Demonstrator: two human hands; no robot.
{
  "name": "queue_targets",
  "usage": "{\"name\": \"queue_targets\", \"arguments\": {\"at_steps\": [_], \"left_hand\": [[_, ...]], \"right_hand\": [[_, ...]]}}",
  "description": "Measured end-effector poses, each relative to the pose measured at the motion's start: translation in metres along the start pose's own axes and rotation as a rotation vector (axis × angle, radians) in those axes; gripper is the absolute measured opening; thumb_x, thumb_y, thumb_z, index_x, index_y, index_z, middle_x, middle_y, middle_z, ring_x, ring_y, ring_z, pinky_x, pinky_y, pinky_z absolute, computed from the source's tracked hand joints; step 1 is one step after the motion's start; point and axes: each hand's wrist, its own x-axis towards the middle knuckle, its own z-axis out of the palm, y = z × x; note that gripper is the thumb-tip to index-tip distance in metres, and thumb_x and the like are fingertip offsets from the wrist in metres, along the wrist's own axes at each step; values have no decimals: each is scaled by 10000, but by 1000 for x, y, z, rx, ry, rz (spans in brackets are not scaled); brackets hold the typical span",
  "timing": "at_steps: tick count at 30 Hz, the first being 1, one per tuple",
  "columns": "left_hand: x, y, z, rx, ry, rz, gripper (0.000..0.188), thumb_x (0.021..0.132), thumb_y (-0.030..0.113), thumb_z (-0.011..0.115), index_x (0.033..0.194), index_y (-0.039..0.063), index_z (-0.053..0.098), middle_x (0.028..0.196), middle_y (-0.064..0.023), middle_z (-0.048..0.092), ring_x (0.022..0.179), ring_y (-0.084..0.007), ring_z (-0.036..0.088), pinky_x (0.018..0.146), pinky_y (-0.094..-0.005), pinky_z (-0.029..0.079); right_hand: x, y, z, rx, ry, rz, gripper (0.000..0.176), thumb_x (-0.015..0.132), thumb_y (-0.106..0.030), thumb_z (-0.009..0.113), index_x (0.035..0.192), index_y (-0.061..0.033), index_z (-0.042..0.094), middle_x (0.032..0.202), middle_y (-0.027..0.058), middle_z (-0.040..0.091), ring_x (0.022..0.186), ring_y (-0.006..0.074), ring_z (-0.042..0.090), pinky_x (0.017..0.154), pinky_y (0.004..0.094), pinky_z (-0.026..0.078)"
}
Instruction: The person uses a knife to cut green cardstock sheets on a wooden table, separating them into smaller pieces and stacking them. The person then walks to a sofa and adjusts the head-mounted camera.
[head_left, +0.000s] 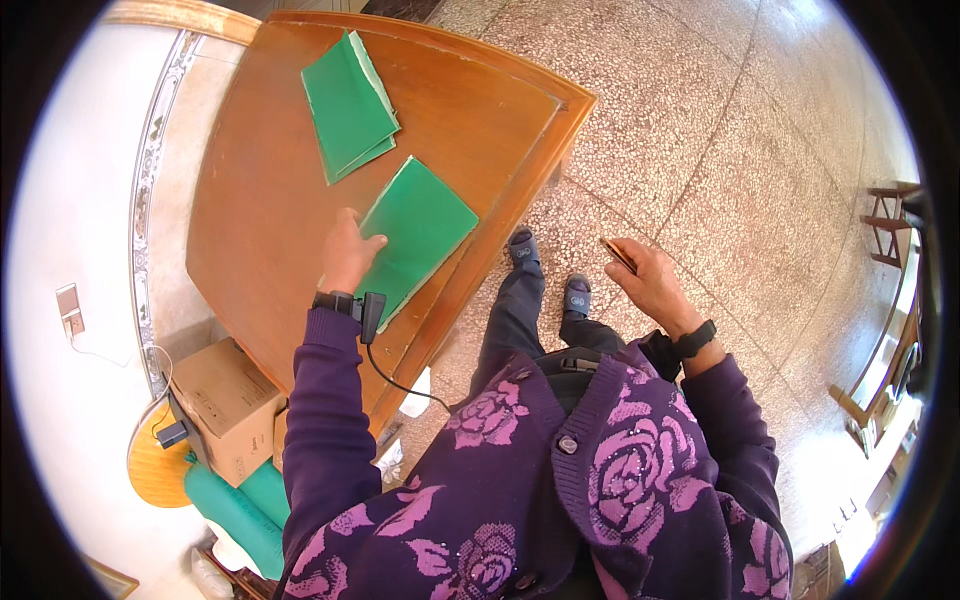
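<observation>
A green-covered booklet (424, 217) lies flat near the front edge of the wooden table (259, 180). At its left side is my left hand (351, 251), thumb spread from the fingers and reaching over the cover. Whether the fingertips grip the booklet's edge is hard to see. Farther back on the tabletop sits a second green booklet (349, 112), its covers slightly askew and pale page edges showing. Over the floor, right of the table, my right hand (652, 281) grips a slim dark object (619, 256) with a gold-toned edge, mostly hidden by the fingers.
A cardboard box (225, 405) stands left of the table, by a round wooden stool (154, 465) and a teal bundle (232, 514). From my left wrist device (371, 316) a black cable (405, 388) runs toward my body. Wooden furniture (889, 225) lines the far right.
</observation>
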Motion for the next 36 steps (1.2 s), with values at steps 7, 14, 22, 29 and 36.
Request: {"name": "queue_targets", "arguments": {"at_steps": [7,14,22,29,36], "left_hand": [[18,-15,-15,-347,-411,-180,442,887,124,702,1269,-48,561,1045,-110,697,828,-168,677,751,-334,540],[-8,-31,-12,-909,-570,-279,381,982,213,634,1260,-39,568,1082,-84,684,872,-154,675,794,-317,569],[-46,-34,29,-1353,-459,-389,304,993,255,618,1191,26,594,1066,-51,687,890,-156,668,832,-323,560],[-74,-11,39,-1708,-546,-361,355,966,251,650,1227,20,582,1099,-90,696,947,-214,691,878,-370,572],[-87,35,54,-1865,-621,-291,419,947,232,675,1287,14,562,1189,-99,672,1059,-234,665,941,-393,548]], "right_hand": [[-3,-9,-12,-35,-152,95,332,871,-210,688,1137,-14,651,900,211,681,811,363,665,713,411,513],[1,-9,-15,11,-117,72,319,872,-195,689,1125,-7,649,891,219,676,798,360,666,704,405,512],[0,-11,-9,38,-144,113,324,877,-195,680,1141,-9,647,891,218,676,794,356,663,706,405,509],[14,-54,-7,226,-163,57,308,888,-227,671,1086,8,647,791,127,631,741,203,606,681,368,492],[33,-115,9,572,-163,6,394,842,-248,733,1074,35,587,867,67,630,783,135,603,703,297,514]]}}
